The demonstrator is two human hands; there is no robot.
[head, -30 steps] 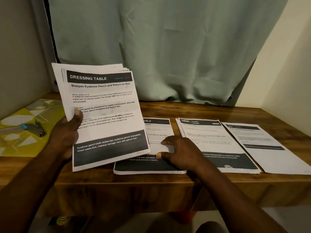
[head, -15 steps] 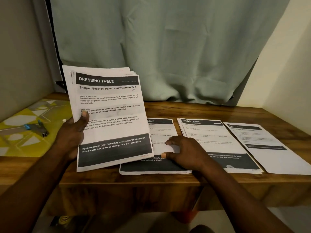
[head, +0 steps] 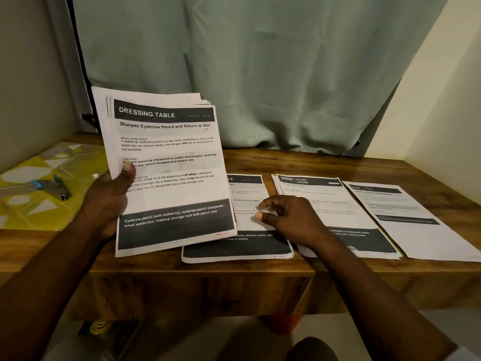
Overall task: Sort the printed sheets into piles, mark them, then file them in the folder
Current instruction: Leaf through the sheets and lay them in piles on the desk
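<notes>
The left hand (head: 109,201) grips the stack (head: 166,165) from its left edge, thumb (head: 128,169) pressed across the front sheet and the other fingers hidden behind. The stack stands tilted up off the table (head: 286,162), its lower edge over the left pile (head: 234,247). The right hand (head: 291,220) sits low over that pile, its fingers (head: 263,204) loosely curled with the tips at the paper. It holds nothing that shows, and I cannot tell whether it presses down.

The step looks like dealing the top sheet. It is headed DRESSING TABLE, and the visible end of the left pile's header seems to match, so it probably belongs there, not on the middle pile (head: 338,204) headed KITCHEN or the right sheet (head: 406,217).

- Ease the left thumb so that only one sheet slides free.
- Pinch that sheet at its lower right corner with the right hand.
- Lay it square on the pile, edges aligned.
- Mind the pile's near edge, which lies at the table's front lip; a careless push could tip it off.
</notes>
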